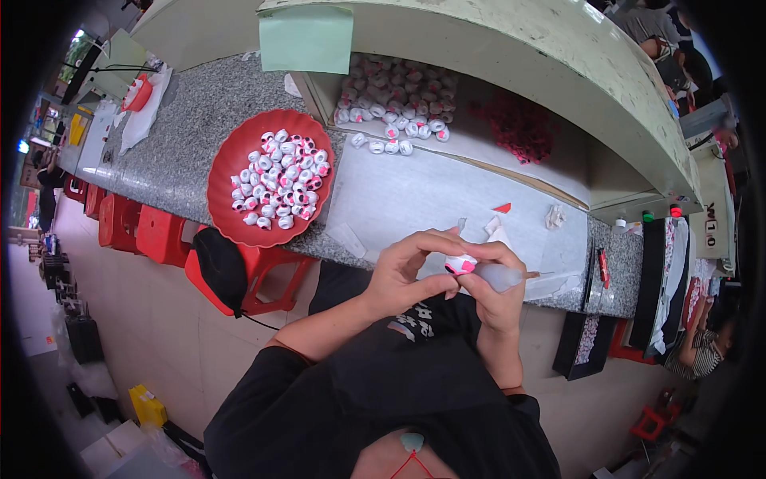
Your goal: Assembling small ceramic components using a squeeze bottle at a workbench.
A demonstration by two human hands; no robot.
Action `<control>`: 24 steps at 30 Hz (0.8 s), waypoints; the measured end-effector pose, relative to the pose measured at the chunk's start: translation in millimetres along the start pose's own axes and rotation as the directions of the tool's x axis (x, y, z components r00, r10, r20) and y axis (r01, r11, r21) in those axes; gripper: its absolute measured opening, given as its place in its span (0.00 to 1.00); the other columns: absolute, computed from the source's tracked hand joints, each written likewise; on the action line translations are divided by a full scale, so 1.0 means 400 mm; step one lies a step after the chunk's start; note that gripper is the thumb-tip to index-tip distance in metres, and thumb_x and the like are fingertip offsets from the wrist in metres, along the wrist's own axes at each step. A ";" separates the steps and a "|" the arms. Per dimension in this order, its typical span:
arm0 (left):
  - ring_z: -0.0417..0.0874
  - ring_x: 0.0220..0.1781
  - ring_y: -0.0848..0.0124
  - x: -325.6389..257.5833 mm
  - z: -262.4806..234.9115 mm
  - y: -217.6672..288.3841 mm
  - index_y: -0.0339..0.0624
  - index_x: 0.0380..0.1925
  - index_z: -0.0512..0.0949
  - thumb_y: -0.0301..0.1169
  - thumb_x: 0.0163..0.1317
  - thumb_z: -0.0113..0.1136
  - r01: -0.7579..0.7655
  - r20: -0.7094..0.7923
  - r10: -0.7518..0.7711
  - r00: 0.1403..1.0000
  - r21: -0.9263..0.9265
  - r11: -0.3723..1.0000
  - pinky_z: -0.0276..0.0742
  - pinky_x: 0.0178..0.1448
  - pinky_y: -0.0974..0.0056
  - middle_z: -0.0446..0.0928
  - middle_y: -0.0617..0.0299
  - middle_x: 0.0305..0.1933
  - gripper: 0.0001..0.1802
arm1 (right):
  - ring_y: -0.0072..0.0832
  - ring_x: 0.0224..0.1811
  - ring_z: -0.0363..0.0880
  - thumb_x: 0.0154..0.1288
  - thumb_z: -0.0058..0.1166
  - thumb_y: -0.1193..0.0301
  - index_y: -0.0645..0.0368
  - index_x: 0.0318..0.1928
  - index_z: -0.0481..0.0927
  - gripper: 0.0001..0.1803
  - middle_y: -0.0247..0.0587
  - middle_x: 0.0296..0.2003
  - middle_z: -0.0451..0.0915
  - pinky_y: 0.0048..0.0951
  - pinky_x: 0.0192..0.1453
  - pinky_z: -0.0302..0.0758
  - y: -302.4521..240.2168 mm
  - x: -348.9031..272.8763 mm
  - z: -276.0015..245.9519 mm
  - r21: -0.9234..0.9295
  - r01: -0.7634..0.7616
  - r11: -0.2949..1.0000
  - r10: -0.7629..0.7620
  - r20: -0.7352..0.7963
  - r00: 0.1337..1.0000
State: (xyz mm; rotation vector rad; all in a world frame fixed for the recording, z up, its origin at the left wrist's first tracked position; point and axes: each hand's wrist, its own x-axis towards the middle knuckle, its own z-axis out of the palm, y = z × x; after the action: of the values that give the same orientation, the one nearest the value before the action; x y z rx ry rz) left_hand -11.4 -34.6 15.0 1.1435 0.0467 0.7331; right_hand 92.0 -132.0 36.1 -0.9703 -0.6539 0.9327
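Close in front of my body, both hands meet around a small white piece [460, 264] with pink and black markings, shaped like a little animal head. My left hand [403, 271] pinches it between thumb and fingers from the left. The thumb and fingertips of my right hand [499, 303] touch it from the other side. Against the right palm lies a translucent whitish bulb-like bottle [500, 277] with a thin brownish tip pointing right. White paper [415, 199] covers the worktop beyond the hands.
A red scalloped bowl [221, 191] full of similar pieces stands at left, above a red stool [279, 279]. More white pieces [399, 92] and a dark pink heap [523, 132] sit under the shelf [511, 32]. Crumpled tissue [554, 215] and a red marker [604, 269] lie at right.
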 end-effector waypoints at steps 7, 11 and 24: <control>0.72 0.45 0.62 -0.013 -0.028 0.005 0.38 0.33 0.70 0.21 0.50 0.55 -0.059 0.044 0.060 0.997 -0.024 0.998 0.51 0.60 0.50 0.73 0.53 0.38 0.09 | 0.23 0.24 0.75 0.46 0.52 0.85 0.69 0.36 0.72 0.13 0.44 0.27 0.76 0.19 0.28 0.71 0.036 -0.008 0.018 -0.028 0.086 0.996 -0.085 0.040 0.996; 0.71 0.45 0.67 -0.020 -0.087 0.017 0.35 0.35 0.71 0.18 0.49 0.54 -0.033 -0.132 0.050 0.990 0.124 0.992 0.57 0.59 0.59 0.71 0.54 0.40 0.11 | 0.20 0.23 0.72 0.45 0.52 0.85 0.67 0.46 0.69 0.22 0.43 0.29 0.74 0.17 0.26 0.69 0.066 0.048 0.029 -0.090 -0.133 0.987 0.138 0.049 0.989; 0.69 0.40 0.64 0.227 -0.207 -0.114 0.42 0.30 0.75 0.25 0.41 0.59 -0.128 0.033 0.376 0.926 0.965 0.230 0.64 0.43 0.62 0.73 0.62 0.31 0.11 | 0.28 0.28 0.69 0.47 0.43 0.78 0.60 0.44 0.59 0.20 0.46 0.41 0.63 0.23 0.22 0.69 0.045 0.032 -0.082 -0.123 0.061 0.991 -0.079 -0.147 0.986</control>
State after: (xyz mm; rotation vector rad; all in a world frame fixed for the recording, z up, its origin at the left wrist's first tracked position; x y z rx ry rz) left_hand 49.0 72.7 -30.0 2.3250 0.5907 1.1865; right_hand 117.8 -129.3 6.4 -1.1047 -0.6157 0.7567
